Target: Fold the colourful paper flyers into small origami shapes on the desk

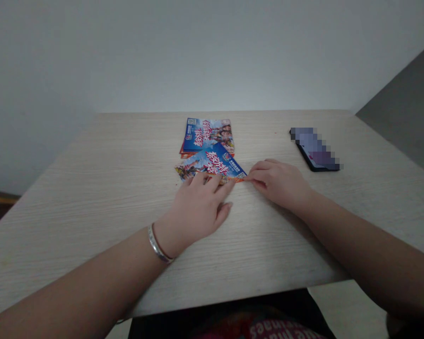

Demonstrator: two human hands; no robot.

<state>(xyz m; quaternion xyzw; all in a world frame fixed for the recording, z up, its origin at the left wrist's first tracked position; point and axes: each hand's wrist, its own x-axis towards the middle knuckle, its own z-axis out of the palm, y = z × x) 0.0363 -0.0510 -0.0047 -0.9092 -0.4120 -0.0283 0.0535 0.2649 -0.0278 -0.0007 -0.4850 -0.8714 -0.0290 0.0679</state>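
Note:
A blue printed flyer (212, 163) lies folded into a slanted shape on the pale wooden table (109, 179). My left hand (198, 209) rests flat with its fingers stretched out, the fingertips pressing on the flyer's near edge. My right hand (277, 182) has its fingers curled together, pinching the flyer's right corner. Behind the folded flyer sits a small stack of the same flyers (208, 134). A silver bangle (157, 245) circles my left wrist.
A black phone (316, 149) lies face up at the right of the table. White walls stand close behind the table and to its left. The table's near edge runs just above my lap.

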